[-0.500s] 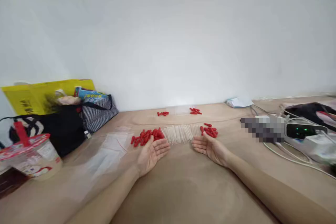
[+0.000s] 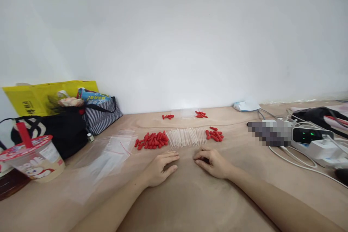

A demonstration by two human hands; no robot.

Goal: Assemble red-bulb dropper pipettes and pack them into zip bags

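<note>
Both grips are lying palm down on the table [image 2: 190, 203], open and holding nothing. The left grip [image 2: 160, 168] and the right grip [image 2: 213, 163] are sitting close together, just in front of a row of clear tubes [image 2: 186, 137] and not touching it. Red caps [image 2: 152, 140] are lying in a pile at the left end of the row, and a smaller pile [image 2: 215, 135] at the right end. A drink cup [image 2: 35, 159] at far left is showing red print and a yellow bag [image 2: 35, 98] is showing dark print; both are too small for reading. The tan table is meeting a plain white wall [image 2: 174, 36].
</note>
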